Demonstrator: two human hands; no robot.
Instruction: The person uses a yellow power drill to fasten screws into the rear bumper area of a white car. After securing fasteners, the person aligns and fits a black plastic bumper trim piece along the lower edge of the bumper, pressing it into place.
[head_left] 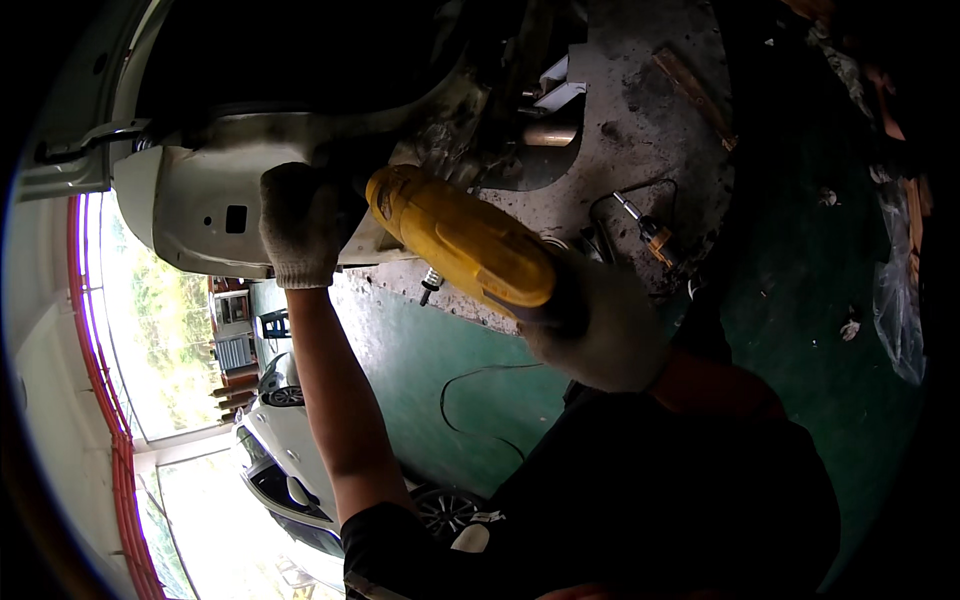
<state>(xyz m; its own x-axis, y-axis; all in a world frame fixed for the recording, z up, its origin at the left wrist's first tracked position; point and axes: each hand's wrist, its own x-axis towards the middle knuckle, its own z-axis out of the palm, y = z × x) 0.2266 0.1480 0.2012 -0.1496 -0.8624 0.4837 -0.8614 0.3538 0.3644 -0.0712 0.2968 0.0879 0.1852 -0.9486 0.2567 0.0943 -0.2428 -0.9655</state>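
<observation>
In my right hand (605, 325), which wears a pale work glove, is a yellow power tool (465, 240) with a rounded housing. The glove wraps round its dark rear end. The tool points up and left toward a bare car body panel (200, 200), and its working tip is lost in shadow. My left hand (300, 225), also gloved, looks closed against the panel near the front of the tool. Its fingertips and whatever they grip are hidden in the dark.
A stained grey platform (660, 130) lies beyond the tool. On it are an orange-and-black hand tool (650, 235) and a rusty bar (695, 95). A dark cable (445, 400) curls over the green floor. White car (290, 460) at lower left; plastic sheet (897, 310) at right.
</observation>
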